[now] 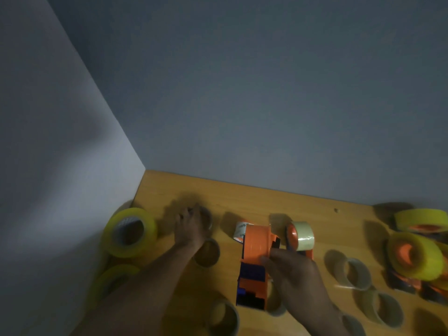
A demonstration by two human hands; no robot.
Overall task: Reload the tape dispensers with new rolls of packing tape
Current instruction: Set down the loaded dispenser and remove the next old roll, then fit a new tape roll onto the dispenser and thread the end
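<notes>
On the table [303,202], right hand [294,270] grips orange dispenser [257,246]; left hand [190,227] clasps cardboard core [206,218].

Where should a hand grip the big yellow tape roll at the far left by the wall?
Grip the yellow tape roll across its outer band, coming from above. It stands tilted on edge with its open core facing right, so the curved top is exposed; the wall blocks the left side.
</notes>
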